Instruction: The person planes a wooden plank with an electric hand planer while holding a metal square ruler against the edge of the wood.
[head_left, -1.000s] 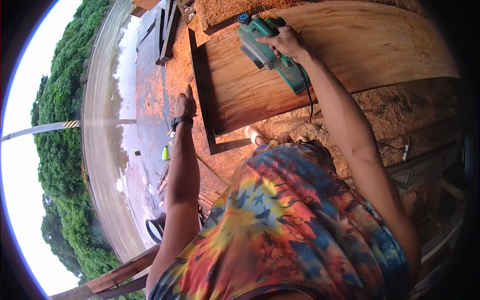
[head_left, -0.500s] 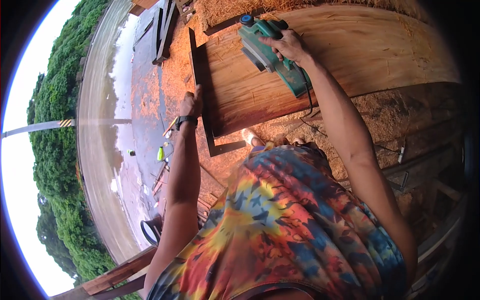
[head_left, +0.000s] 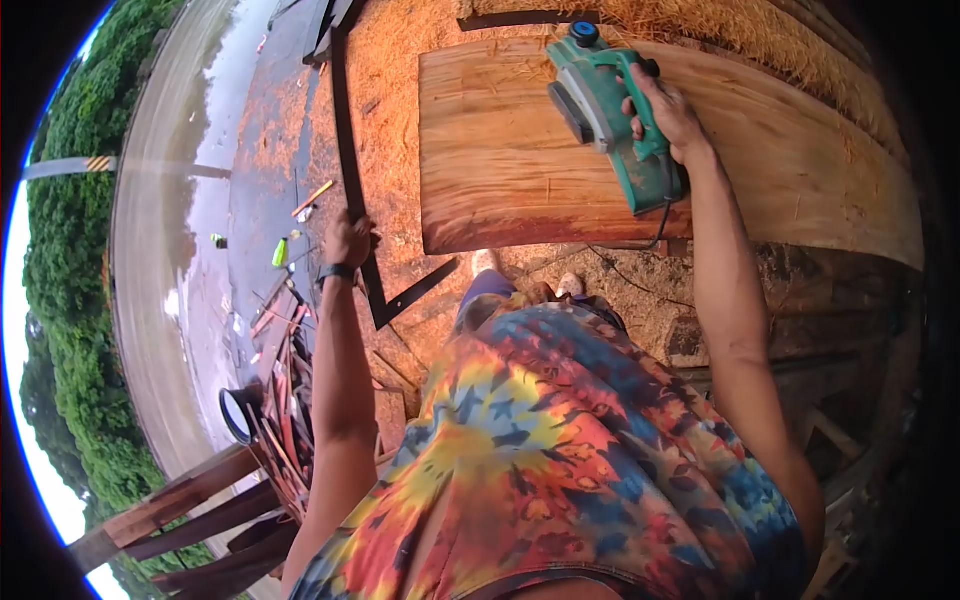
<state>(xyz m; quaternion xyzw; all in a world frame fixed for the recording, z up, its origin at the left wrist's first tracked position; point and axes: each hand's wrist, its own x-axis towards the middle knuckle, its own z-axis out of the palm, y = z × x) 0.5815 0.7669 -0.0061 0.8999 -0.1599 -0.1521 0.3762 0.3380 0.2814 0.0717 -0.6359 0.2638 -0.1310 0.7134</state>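
Note:
A green electric planer [head_left: 620,120] with a blue knob rests on a wide wooden board [head_left: 490,150]. My right hand [head_left: 665,118] is wrapped round its rear handle, and a cord runs down from the back of the tool. My left hand [head_left: 348,238] is closed on a long, dark L-shaped bar [head_left: 352,150], whose short arm points toward my feet. The bar stands apart from the board's left end, over the shavings. A wristband [head_left: 337,271] is on my left wrist.
Wood shavings [head_left: 385,100] cover the floor and pile behind the board. A bright green bottle-like object [head_left: 280,252] lies at left. Scrap wood strips [head_left: 285,375] and a round mirror-like object [head_left: 235,415] are near my left arm. Brown water [head_left: 150,230] lies beyond.
My left hand has drawn the L-shaped bar leftward, away from the board's end. The planer and my right hand appear farther right, while the whole view has shifted.

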